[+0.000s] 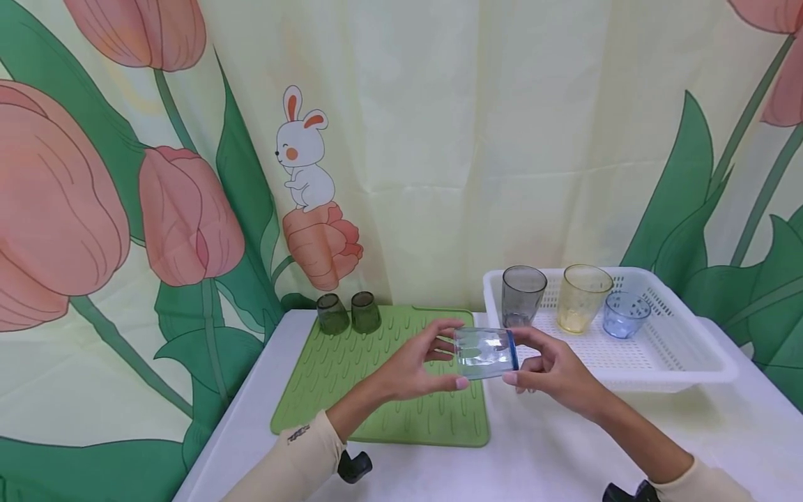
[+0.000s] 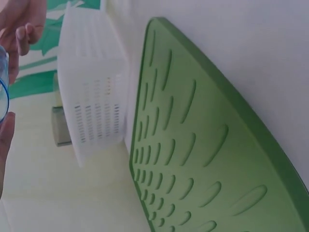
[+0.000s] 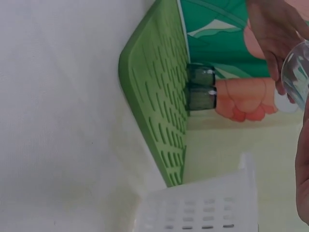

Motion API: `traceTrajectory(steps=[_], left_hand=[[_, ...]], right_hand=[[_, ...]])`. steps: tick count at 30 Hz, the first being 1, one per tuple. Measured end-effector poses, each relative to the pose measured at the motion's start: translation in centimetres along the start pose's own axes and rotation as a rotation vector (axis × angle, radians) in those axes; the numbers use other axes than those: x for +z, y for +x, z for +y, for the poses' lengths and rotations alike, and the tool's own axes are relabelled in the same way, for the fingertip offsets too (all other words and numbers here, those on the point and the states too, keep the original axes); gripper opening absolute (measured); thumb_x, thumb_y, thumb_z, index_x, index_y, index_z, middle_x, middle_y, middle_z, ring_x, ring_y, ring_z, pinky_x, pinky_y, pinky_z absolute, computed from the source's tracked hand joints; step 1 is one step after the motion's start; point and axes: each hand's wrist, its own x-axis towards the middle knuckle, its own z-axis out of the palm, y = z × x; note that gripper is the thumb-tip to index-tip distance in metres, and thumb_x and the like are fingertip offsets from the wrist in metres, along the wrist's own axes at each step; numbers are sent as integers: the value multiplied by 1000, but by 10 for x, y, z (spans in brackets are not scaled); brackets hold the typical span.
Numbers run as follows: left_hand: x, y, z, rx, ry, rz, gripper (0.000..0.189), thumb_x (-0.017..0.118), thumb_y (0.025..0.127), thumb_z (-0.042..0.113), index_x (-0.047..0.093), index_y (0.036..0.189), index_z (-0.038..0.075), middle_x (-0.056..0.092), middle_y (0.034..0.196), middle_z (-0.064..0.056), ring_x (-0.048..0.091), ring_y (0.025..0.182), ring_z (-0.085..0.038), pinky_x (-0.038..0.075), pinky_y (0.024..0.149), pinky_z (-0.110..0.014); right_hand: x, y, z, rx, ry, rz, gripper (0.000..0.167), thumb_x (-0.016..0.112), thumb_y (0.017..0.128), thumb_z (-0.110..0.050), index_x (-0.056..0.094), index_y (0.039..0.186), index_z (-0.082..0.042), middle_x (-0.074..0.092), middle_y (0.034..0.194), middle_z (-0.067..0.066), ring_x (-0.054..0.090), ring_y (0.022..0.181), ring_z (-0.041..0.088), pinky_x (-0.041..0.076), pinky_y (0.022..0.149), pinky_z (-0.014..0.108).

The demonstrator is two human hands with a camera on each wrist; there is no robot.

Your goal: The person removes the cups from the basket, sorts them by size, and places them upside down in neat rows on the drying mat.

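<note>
A clear blue-tinted glass [image 1: 484,353] with a darker blue edge lies on its side in the air, between the two hands above the mat's right edge. My left hand [image 1: 414,362] holds its left end, thumb below and fingers above. At the blue-edged end, my right hand [image 1: 561,369] grips it between thumb and fingers. Only part of the glass [image 3: 297,72] shows in the right wrist view, beside the left hand [image 3: 275,34]. In the left wrist view, its blue edge [image 2: 4,99] is cut off by the frame.
Two dark green glasses [image 1: 366,312] stand upside down at the back of a green ribbed mat [image 1: 326,404]. To the right, a white perforated basket [image 1: 684,376] holds a grey glass [image 1: 523,293], a yellow glass [image 1: 583,300] and a small blue glass [image 1: 626,315]. A printed curtain hangs behind.
</note>
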Motion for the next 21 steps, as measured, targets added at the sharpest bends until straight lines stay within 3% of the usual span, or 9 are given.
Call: traceTrajectory(steps=[13, 18, 21], left_hand=[[-6, -7, -7, -15, -11, 32, 73, 75, 89, 19, 34, 150, 18, 51, 135, -13, 60, 120, -19, 50, 105, -33], [-9, -12, -10, -19, -16, 47, 73, 75, 90, 27, 34, 150, 22, 50, 138, -12, 59, 122, -27, 49, 105, -32], [-11, -16, -13, -30, -18, 64, 72, 75, 89, 30, 35, 149, 22, 50, 140, -11, 59, 124, -25, 50, 104, -30]], right_hand=[[11, 10, 3, -1, 68, 14, 53, 66, 91, 1, 45, 140, 1, 60, 125, -8, 70, 70, 17, 56, 61, 27], [16, 18, 0, 1, 55, 28, 55, 67, 91, 1, 43, 140, 5, 56, 133, 9, 71, 69, 19, 56, 59, 27], [20, 24, -1, 2, 48, 20, 54, 68, 91, 0, 44, 140, 4, 53, 134, 22, 71, 69, 19, 56, 59, 28]])
